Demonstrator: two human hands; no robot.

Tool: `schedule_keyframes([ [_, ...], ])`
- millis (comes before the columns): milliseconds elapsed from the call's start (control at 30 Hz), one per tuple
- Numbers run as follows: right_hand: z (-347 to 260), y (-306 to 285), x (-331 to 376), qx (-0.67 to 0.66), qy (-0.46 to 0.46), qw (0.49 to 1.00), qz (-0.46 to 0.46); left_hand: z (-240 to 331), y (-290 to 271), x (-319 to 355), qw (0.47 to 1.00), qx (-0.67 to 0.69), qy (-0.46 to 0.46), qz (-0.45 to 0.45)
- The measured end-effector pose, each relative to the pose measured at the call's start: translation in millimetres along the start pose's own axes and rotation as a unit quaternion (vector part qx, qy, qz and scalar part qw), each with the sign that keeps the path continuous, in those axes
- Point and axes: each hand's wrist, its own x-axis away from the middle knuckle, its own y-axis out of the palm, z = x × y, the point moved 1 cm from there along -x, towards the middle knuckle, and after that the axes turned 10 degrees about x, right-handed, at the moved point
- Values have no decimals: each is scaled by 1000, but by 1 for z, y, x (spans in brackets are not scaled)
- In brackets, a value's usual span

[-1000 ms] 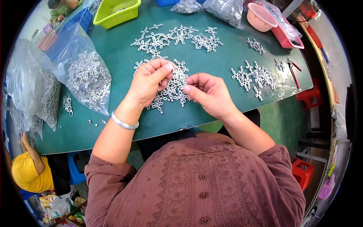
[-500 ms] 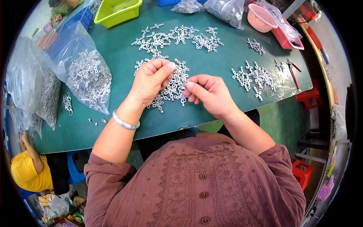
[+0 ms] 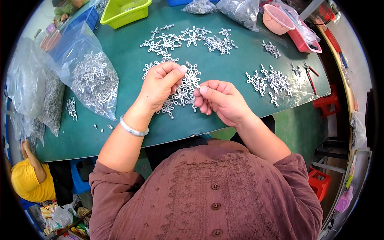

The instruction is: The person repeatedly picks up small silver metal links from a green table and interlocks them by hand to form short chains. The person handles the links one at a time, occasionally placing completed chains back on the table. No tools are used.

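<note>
Both my hands work over a pile of small silver looped metal links [image 3: 186,90] in the middle of the green table. My left hand [image 3: 163,83], with a pale bangle [image 3: 133,127] on its wrist, pinches thumb against forefinger at the pile's upper part. My right hand [image 3: 222,99] also pinches, just right of the pile and apart from my left hand. A tiny silver bit shows at its fingertips. What either hand holds blends into the links below. More links [image 3: 162,42] lie spread beyond my hands.
Clear bags of links [image 3: 94,82] stand at left, near a lime green basket [image 3: 125,14]. At right lie another link pile [image 3: 276,81] and red-handled pliers [image 3: 310,80]. Pink baskets [image 3: 276,21] stand at the far right. A person in yellow [image 3: 33,178] is at lower left.
My right hand has shifted slightly right and its lower fingers have loosened a little, while thumb and forefinger stay pinched. My left hand has hardly moved.
</note>
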Motion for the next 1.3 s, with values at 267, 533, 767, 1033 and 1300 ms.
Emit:
schedule_keyframes([
  [267,1,3,1,39,-16,999,13,-4,-3,-1,999,-17,15,-23],
  [533,1,-5,0,48,-66,993,86,-4,-1,-2,1000,-22,17,-14],
  [767,-5,-29,-3,66,-106,980,157,-3,-1,-1,998,-55,28,-1],
  [1033,-7,-40,2,31,-101,977,183,-3,-1,-2,998,-62,30,5],
  [1300,-9,-64,36,67,21,970,231,-3,-4,-3,998,-54,27,4],
])
